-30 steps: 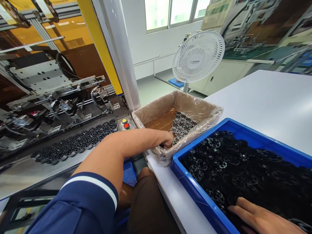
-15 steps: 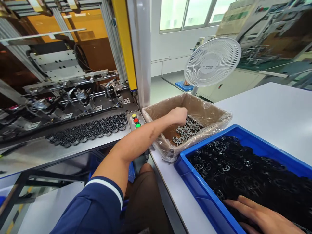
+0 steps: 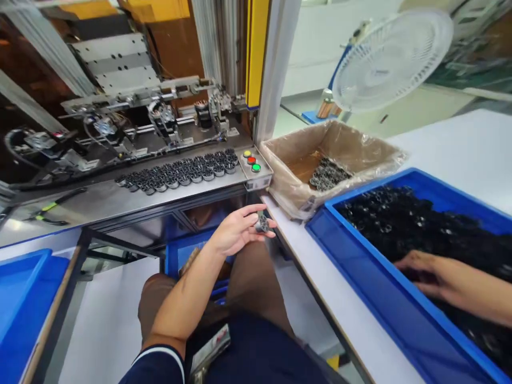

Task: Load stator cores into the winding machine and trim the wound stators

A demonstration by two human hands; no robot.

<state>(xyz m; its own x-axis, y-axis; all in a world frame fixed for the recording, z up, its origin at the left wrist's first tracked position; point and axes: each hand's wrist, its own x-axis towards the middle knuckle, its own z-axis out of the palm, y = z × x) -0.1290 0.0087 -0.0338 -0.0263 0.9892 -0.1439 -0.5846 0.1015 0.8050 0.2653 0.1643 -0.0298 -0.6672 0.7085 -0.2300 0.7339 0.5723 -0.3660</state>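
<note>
In front of my knees, my left hand (image 3: 242,229) is closed on a small round grey-and-black spoked part (image 3: 262,223), held between thumb and fingers. On the right, my right hand (image 3: 430,277) is down among black spoked round parts (image 3: 384,224) in a blue crate (image 3: 360,256). Its fingers are curled and blurred around something dark that I cannot make out. A plastic-lined carton (image 3: 294,184) holds a pile of grey spoked discs (image 3: 328,175). Rows of black-and-silver round parts (image 3: 180,173) stand on the machine's metal ledge.
A button box (image 3: 258,184) with yellow, red and green buttons sits at the ledge's right end. Behind the ledge is a machine with clamps (image 3: 164,120). Pliers (image 3: 50,210) lie at left, above blue bins (image 3: 24,293). A fan (image 3: 392,61) stands beyond the carton.
My left hand has come out of the carton, back to above my lap, with a small round part showing in it. My right hand's fingers have curled among the black parts. The view has shifted.
</note>
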